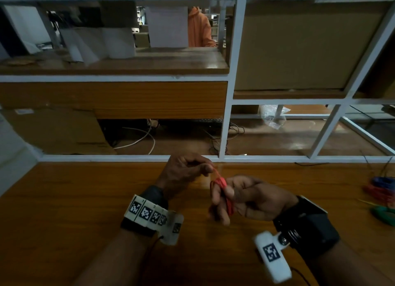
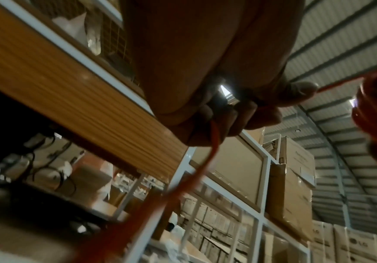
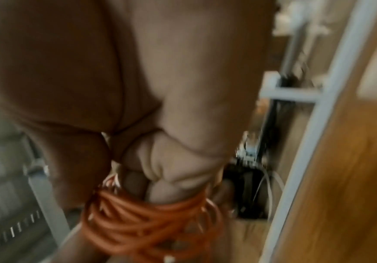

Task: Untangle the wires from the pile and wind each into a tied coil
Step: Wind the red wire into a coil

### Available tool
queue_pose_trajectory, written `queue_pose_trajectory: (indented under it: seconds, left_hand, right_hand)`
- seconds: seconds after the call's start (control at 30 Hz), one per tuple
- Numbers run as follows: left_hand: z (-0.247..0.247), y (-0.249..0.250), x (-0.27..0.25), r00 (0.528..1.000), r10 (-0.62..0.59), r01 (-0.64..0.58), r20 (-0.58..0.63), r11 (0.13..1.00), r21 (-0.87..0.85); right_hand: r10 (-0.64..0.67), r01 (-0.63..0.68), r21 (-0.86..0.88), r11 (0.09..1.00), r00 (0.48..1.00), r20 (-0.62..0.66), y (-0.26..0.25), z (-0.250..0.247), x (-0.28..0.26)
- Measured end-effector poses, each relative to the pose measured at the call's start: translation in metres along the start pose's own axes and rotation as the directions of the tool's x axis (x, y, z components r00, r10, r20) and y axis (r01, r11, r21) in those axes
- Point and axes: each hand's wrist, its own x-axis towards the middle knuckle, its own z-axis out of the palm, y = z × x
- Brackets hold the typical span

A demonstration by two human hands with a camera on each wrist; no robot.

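Note:
Above the middle of the wooden table (image 1: 85,200), my right hand (image 1: 241,197) grips a red wire coil (image 1: 224,191) wound in several loops round its fingers (image 3: 160,210). My left hand (image 1: 190,170) is up and to the left of it, pinching the free end of the red wire (image 1: 215,172) between thumb and fingertips (image 2: 295,92). The strand runs taut from the pinch to the red wire coil (image 2: 376,99), and a loose tail (image 2: 196,178) hangs below the left hand. A pile of blue, red and green wires (image 1: 382,196) lies at the table's right edge.
A white-framed shelf unit (image 1: 226,119) with wooden boards and cardboard stands right behind the table's far edge. Cables lie on the floor behind it. A person in an orange hoodie (image 1: 201,29) sits far back. Bare wood lies left and in front of my hands.

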Motion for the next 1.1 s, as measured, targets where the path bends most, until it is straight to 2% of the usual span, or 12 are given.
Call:
queue_pose_trajectory:
  seconds: [0.13,0.2,0.27,0.33,0.4,0.47,0.53,0.6,0.67,0.8,0.97,1.1]
  left_hand:
    - [0.022,-0.016,-0.007,0.980,-0.201,0.193,-0.007,0.951,-0.241]
    - [0.034,-0.020,-0.013,0.932,-0.353,0.354,0.080,0.844,-0.402]
    - [0.047,-0.024,-0.018,0.899,-0.420,0.436,0.122,0.838,-0.328]
    - [0.054,-0.026,-0.023,0.905,-0.413,0.425,0.105,0.893,-0.151]
    - [0.056,-0.025,-0.027,0.919,-0.386,0.389,0.082,0.921,-0.026]
    - [0.049,-0.021,-0.030,0.934,-0.355,0.353,0.037,0.934,0.048]
    - [0.033,-0.019,-0.031,0.950,-0.309,0.313,-0.048,0.934,0.172]
    - [0.014,-0.019,-0.032,0.969,-0.228,0.247,-0.096,0.910,0.333]
    - [0.001,-0.016,-0.032,0.986,-0.156,0.162,-0.053,0.872,0.461]
    - [-0.011,0.002,-0.030,0.992,-0.082,0.031,0.092,0.891,0.453]
    - [-0.016,0.007,-0.019,0.991,-0.010,-0.012,0.136,0.987,0.161]
    - [-0.004,-0.005,-0.015,0.999,-0.021,0.021,0.030,1.000,-0.008]
  right_hand:
    - [-0.288,0.341,0.214,0.915,0.926,-0.245,-0.014,-0.001,0.010]
    - [-0.377,0.532,0.252,0.808,0.797,-0.473,-0.020,-0.002,0.017]
    - [-0.399,0.665,0.174,0.727,0.614,-0.680,-0.025,-0.004,0.023]
    - [-0.459,0.566,-0.162,0.808,0.435,-0.774,-0.024,-0.015,0.027]
    - [-0.599,0.067,-0.616,0.785,0.333,-0.728,-0.013,-0.032,0.024]
    - [-0.665,-0.424,-0.775,0.468,0.408,-0.625,0.000,-0.046,0.016]
    - [-0.512,-0.594,-0.750,0.292,0.565,-0.647,0.009,-0.046,0.008]
    - [-0.219,-0.661,-0.708,0.248,0.674,-0.705,0.016,-0.041,0.001]
    - [0.052,-0.671,-0.674,0.309,0.720,-0.692,0.021,-0.034,-0.003]
    - [0.312,-0.556,-0.480,0.679,0.810,-0.496,0.025,-0.019,-0.008]
    - [0.215,-0.253,-0.386,0.887,0.967,-0.139,0.021,-0.003,-0.008]
    - [-0.012,0.011,0.155,0.988,1.000,0.007,0.015,0.007,0.000]
